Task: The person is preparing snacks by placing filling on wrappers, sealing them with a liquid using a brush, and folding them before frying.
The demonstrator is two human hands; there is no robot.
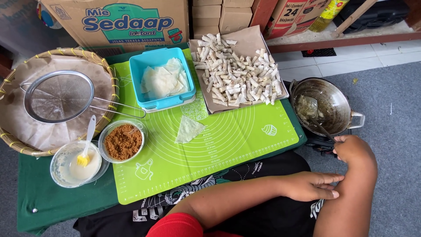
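A low table is covered by a glossy green silicone mat (210, 149), beside grey carpet. A metal spatula (313, 115) resting in the round steel wok (340, 103) is gripped at its handle by the right hand (351, 148). The left hand (313, 186) is laid flat, fingers released, on the right forearm. Rolled pastries (237, 70) are heaped on brown paper.

Bare left forearm and hand (313, 186), bare right hand (351, 148), red short sleeve (177, 226), black printed garment (210, 184) below the green silicone mat (197, 145)
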